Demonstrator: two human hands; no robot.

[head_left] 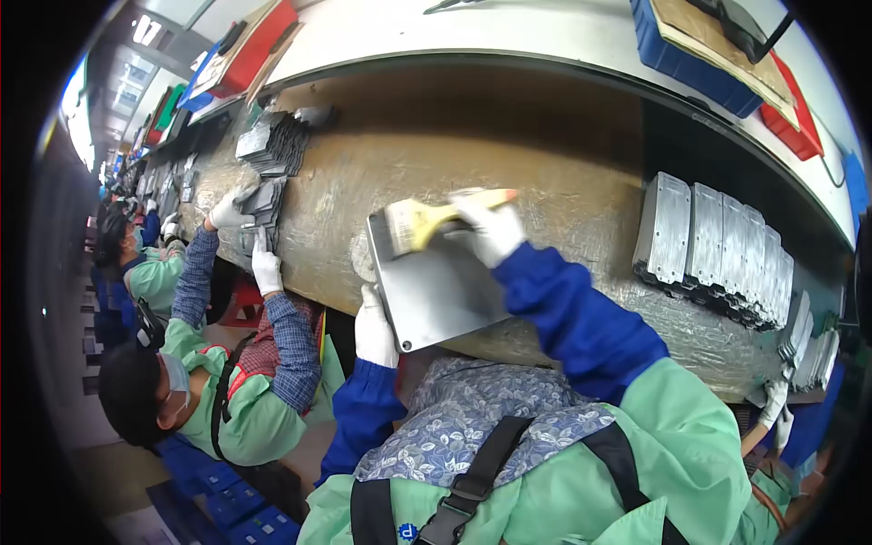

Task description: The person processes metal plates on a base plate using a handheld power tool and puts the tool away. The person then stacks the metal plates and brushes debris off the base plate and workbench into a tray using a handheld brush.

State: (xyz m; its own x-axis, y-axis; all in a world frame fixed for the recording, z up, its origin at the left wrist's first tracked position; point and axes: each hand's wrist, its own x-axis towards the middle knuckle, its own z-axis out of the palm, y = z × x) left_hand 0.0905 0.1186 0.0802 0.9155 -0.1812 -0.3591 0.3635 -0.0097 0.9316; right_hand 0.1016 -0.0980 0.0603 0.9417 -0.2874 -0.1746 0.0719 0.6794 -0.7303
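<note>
Yellow brush (416, 225), clamped in right grip (492, 233), overlies grey panel (440, 295), edge clasped in left grip (374, 331).

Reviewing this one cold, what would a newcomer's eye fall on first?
Probably the yellow brush in the gloved right hand, mid-view, over the shiny grey plate whose left edge the gloved left hand holds. Next, the row of grey parts on the bench at the right, and the co-worker in green at the left.

The brush (416, 225) and right hand (495, 234) were blurred; the plate (445, 291) hid fingers of the left hand (374, 332); the edge cut off the rightmost worker (770, 490).
</note>
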